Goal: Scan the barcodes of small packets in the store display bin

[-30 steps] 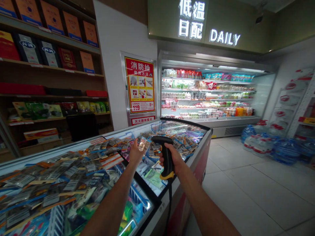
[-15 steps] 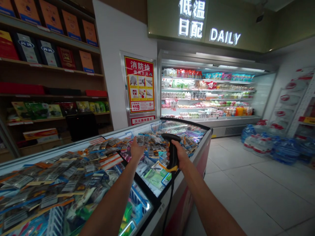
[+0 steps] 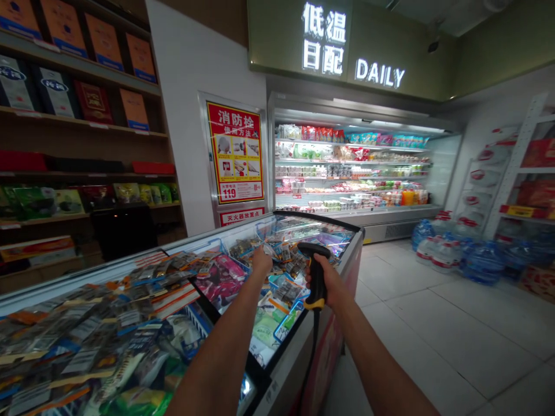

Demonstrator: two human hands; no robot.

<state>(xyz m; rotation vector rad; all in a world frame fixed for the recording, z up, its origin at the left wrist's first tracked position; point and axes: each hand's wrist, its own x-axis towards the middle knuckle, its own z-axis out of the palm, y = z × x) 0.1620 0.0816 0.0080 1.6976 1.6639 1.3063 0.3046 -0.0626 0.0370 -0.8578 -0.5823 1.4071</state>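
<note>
My right hand (image 3: 326, 283) is wrapped round the handle of a black and yellow barcode scanner (image 3: 318, 280), held upright over the near edge of the chest freezer (image 3: 355, 254). The scanner's cable hangs down the freezer's side. My left hand (image 3: 261, 263) reaches over the freezer, fingers closed at a small shiny packet (image 3: 267, 249); the fingertips are partly hidden. Around it lie many small packets (image 3: 288, 252) with dark fronts and coloured edges. Purple-pink bags (image 3: 221, 277) lie left of my left wrist, and green bags (image 3: 265, 326) lie below the scanner.
More flat packets (image 3: 87, 323) cover the freezer's left part, with a black frame bar (image 3: 258, 375) across it. A lit refrigerated display (image 3: 351, 167) stands at the back. Water jugs (image 3: 488, 263) sit on the tiled floor (image 3: 416, 329). Shelves (image 3: 82, 127) line the left wall.
The view has swung right and moved slightly. My left hand has gone from a pointing finger among the packets to closed fingers at a small packet. The scanner stays in my right hand.
</note>
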